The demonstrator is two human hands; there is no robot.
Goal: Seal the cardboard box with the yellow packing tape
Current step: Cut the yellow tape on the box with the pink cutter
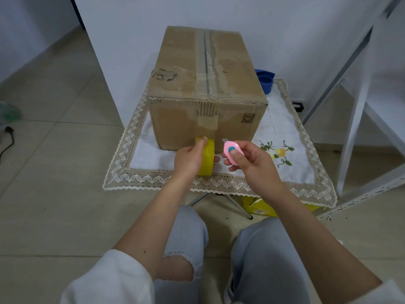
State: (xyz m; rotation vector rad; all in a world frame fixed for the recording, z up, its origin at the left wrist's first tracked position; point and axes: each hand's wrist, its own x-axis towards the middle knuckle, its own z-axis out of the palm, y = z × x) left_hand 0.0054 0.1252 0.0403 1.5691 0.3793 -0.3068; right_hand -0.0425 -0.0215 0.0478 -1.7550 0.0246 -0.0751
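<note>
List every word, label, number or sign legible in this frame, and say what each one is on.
No text can be read as words or numbers.
Square printed code on the front face of the cardboard box, at: too small and blurred to decode.
Yellow packet under the table: some marking, too blurred to read.
Yellow tape roll and pink cutter: no lettering visible.

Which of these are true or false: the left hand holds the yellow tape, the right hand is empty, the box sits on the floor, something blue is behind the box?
1. The left hand holds the yellow tape roll. True.
2. The right hand is empty. False: it grips a small pink cutter.
3. The cardboard box sits on the floor. False: it rests on a lace-edged cloth over a small table.
4. A blue container is behind the box. True.
</note>
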